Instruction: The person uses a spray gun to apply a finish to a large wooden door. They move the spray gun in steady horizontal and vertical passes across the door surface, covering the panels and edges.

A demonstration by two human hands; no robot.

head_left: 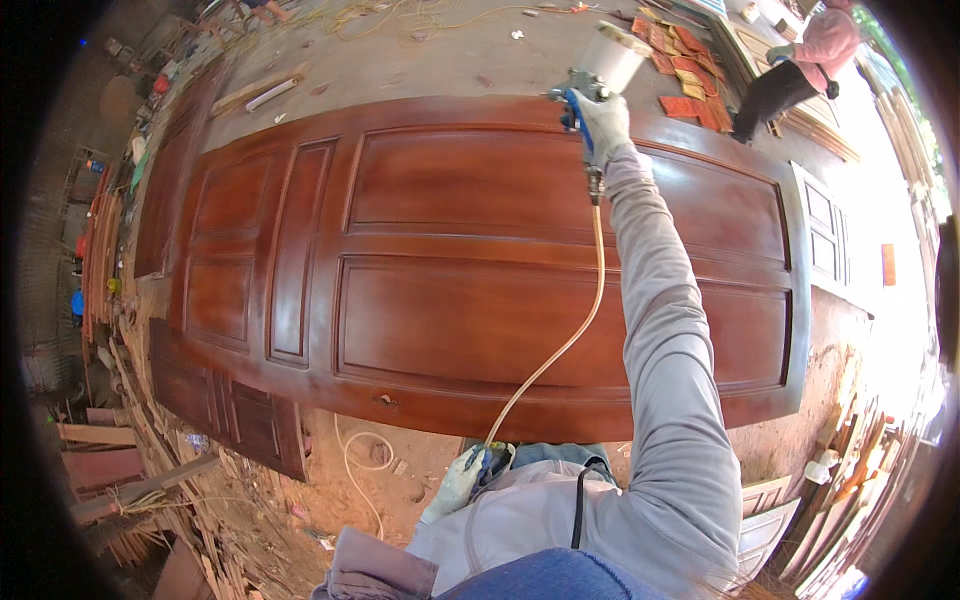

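Over the far edge of the door [480, 270], the right hand [603, 125] grips the spray gun [590, 85]; left hand [458, 483] pinches the hose [560, 350]. Steady, even passes seem best.

Only 1 view is given, a wide fisheye camera worn on the person's head, looking steeply down and forward over the person's own torso. The panelled wooden door [480, 270] fills the middle of the picture, near enough that its long edges bow outward. The yard's dirt ground [420, 60] curves around toward the rim.
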